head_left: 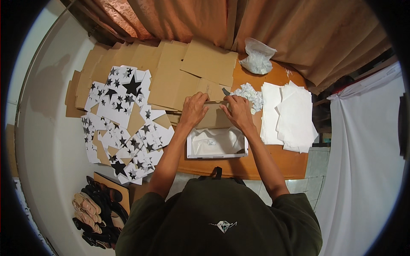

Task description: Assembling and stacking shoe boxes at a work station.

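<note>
Brown curtains (pixel 188 21) hang beyond an orange wooden table (pixel 286 166), where an open white box (pixel 218 156) lined with pale paper (pixel 200 143) sits near the front edge. The left hand (pixel 194 106) and right hand (pixel 238 112), apart from each other, both pinch the far edge of its raised lid (pixel 215 116); white sheets (pixel 288 115) lie stacked to the right.

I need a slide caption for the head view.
Left hand and right hand hold the raised lid of a box lined with white paper.
</note>
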`<state>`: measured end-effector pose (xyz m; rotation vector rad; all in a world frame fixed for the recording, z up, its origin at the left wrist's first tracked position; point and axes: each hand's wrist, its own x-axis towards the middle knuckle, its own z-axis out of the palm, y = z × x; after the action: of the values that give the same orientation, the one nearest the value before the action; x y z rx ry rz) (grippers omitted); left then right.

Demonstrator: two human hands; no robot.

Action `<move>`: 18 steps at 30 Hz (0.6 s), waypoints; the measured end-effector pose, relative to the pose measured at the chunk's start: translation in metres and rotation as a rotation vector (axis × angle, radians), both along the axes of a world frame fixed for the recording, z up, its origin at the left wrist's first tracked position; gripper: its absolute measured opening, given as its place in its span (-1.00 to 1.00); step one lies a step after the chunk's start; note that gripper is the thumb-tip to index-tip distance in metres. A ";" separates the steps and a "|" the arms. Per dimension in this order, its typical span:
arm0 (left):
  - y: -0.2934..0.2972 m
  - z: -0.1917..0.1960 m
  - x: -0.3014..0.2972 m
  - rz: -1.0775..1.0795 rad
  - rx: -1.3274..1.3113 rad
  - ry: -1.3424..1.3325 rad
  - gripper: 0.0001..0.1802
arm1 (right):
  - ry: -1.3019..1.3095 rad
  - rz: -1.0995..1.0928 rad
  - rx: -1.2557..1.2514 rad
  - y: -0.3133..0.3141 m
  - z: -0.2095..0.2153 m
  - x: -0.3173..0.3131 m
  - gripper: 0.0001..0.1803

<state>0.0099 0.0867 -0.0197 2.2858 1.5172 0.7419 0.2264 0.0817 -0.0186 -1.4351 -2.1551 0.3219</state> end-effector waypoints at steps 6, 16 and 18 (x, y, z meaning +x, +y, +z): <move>-0.060 0.022 0.003 -0.048 0.014 -0.051 -0.71 | 0.063 -0.024 0.057 -0.056 0.018 0.000 -0.83; -0.145 0.006 -0.003 -0.127 -0.020 -0.083 -0.73 | 0.063 0.019 0.053 -0.144 -0.007 0.013 -0.78; -0.157 -0.008 -0.004 -0.135 0.008 -0.072 -0.68 | 0.042 0.032 0.048 -0.156 -0.017 0.013 -0.77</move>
<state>0.0058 -0.0702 -0.0282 2.3145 1.3163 0.7840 0.2397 -0.0740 -0.0355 -1.3564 -2.1395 0.3075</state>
